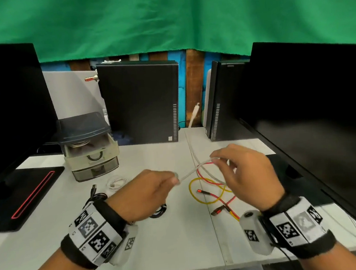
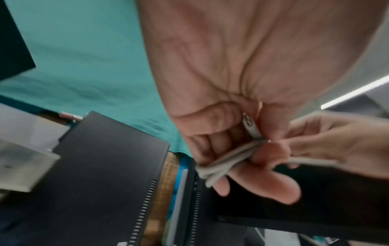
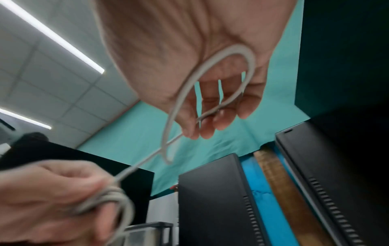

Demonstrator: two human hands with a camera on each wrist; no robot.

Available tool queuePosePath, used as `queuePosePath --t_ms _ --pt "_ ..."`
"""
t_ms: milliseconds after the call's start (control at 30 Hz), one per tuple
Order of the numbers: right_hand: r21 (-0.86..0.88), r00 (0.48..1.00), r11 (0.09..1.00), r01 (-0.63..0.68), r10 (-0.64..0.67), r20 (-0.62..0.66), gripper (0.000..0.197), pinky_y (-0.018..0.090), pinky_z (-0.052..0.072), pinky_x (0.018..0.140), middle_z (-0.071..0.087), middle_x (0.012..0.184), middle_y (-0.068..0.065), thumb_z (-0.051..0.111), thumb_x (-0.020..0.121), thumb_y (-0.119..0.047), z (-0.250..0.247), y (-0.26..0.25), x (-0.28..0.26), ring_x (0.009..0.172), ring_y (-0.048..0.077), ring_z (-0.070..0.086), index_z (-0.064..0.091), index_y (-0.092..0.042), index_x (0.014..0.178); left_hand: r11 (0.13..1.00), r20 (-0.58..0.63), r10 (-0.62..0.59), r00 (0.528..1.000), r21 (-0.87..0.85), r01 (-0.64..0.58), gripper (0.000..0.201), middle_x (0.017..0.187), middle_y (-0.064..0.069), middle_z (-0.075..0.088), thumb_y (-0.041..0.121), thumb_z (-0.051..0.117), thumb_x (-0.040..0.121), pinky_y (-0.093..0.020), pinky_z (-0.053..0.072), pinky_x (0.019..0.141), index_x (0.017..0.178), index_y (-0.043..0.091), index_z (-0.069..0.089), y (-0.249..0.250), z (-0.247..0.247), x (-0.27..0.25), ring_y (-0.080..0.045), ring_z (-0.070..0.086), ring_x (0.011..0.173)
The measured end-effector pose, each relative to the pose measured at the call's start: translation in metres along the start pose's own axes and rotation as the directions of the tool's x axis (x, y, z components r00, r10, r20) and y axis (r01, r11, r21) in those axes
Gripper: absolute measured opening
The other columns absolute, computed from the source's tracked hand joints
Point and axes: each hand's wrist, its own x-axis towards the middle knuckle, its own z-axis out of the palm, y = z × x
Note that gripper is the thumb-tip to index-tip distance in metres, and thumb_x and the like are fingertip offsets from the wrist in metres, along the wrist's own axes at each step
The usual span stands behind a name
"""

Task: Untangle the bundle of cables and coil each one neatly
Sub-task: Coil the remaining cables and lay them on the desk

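White surface (image 1: 172, 237) spreads below, two black computer towers (image 1: 140, 103) standing at its back edge. Left hand (image 1: 143, 196) is up over it, fingers curled round several wound turns of the white cable (image 1: 188, 173); right hand (image 1: 248, 172) pinches a loop of that same cable, taut between them. Down on the surface, a red cable (image 1: 222, 199) and yellow cable (image 1: 198, 194) lie crossed, a coiled black cable (image 1: 159, 213) under the left hand.
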Motion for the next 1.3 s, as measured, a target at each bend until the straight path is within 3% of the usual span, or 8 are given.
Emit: queuePosePath --t_ms 133,300,367,533,667,900,1167,1300 --pt "-0.078 0.996 0.995 -0.055 0.049 -0.07 0.017 0.035 0.05 0.084 0.068 0.104 -0.004 0.068 0.091 -0.021 0.0 0.019 0.003 0.098 0.019 0.06 0.072 -0.02 0.108 0.998 0.06 0.041 0.997 0.037 -0.043 0.037 0.052 0.013 0.051 0.038 0.046 0.104 -0.014 0.037 0.055 0.078 0.016 0.061 0.015 0.013 0.0 -0.004 0.049 0.052" --pt "0.112 0.967 0.992 -0.064 0.089 -0.24 0.024 0.011 0.037 0.09 0.066 0.109 -0.003 0.065 0.094 -0.03 -0.013 0.002 0.006 0.105 0.014 0.056 0.07 -0.015 0.112 0.983 -0.033 -0.133 0.991 -0.135 0.127 0.044 0.051 0.013 0.049 0.036 0.045 0.104 -0.019 0.038 0.054 0.065 0.021 0.059 0.0 0.018 0.006 -0.003 0.045 0.049" --pt "0.159 0.963 0.987 -0.019 0.06 -0.261 0.023 0.013 0.042 0.088 0.066 0.102 -0.005 0.062 0.094 -0.033 -0.015 -0.011 0.005 0.099 0.012 0.059 0.07 -0.016 0.107 0.941 -0.029 -0.194 0.981 -0.289 0.177 0.049 0.054 0.008 0.047 0.036 0.046 0.104 -0.022 0.042 0.056 0.059 0.022 0.056 0.003 0.015 0.007 -0.008 0.045 0.051" --pt "0.314 0.995 0.946 0.076 -0.05 -0.092 0.018 0.033 0.051 0.079 0.068 0.09 -0.012 0.064 0.093 -0.035 0.0 -0.036 -0.009 0.088 0.008 0.063 0.073 -0.019 0.097 0.645 0.068 -0.286 0.956 -0.724 0.244 0.049 0.046 0.006 0.025 0.032 0.052 0.103 -0.031 0.044 0.061 0.059 0.011 0.054 0.03 -0.002 0.006 -0.009 0.026 0.04" --pt "0.485 1.0 0.874 0.018 -0.019 -0.003 0.031 0.024 0.05 0.092 0.067 0.111 -0.013 0.07 0.091 -0.03 0.014 -0.048 -0.016 0.106 0.007 0.063 0.066 -0.02 0.12 0.503 0.043 -0.195 0.98 -0.853 0.138 0.04 0.046 0.005 0.024 0.038 0.052 0.091 -0.03 0.051 0.063 0.06 0.013 0.059 0.048 -0.017 -0.002 -0.01 0.027 0.038" --pt "0.672 0.983 0.718 -0.179 0.158 0.093 0.007 0.031 0.057 0.068 0.069 0.071 0.001 0.068 0.092 -0.014 0.001 -0.033 -0.003 0.067 0.016 0.066 0.073 -0.018 0.091 0.38 -0.023 -0.203 0.979 -0.923 0.057 0.04 0.047 0.007 0.023 0.037 0.056 0.094 -0.028 0.05 0.061 0.061 0.015 0.056 0.057 -0.038 -0.01 -0.008 0.027 0.036" --pt "0.805 0.976 0.551 -0.218 0.139 0.169 0.031 0.021 0.053 0.065 0.063 0.061 0.003 0.074 0.085 -0.029 -0.013 -0.015 0.005 0.058 0.015 0.058 0.067 0.0 0.079 0.51 -0.028 -0.394 0.919 -0.838 0.193 0.039 0.047 0.003 0.023 0.03 0.053 0.098 -0.03 0.051 0.06 0.063 0.012 0.056 0.03 -0.028 0.002 -0.012 0.026 0.038" --pt "0.836 0.892 0.375 -0.4 0.369 0.261 0.036 0.026 0.049 0.062 0.054 0.058 0.005 0.062 0.096 -0.03 -0.007 -0.001 0.011 0.054 0.022 0.05 0.063 -0.004 0.072 0.54 0.142 -0.389 0.91 -0.765 0.35 0.042 0.046 0.004 0.022 0.027 0.052 0.101 -0.031 0.052 0.062 0.062 0.012 0.056 0.021 -0.015 0.004 -0.011 0.024 0.038"
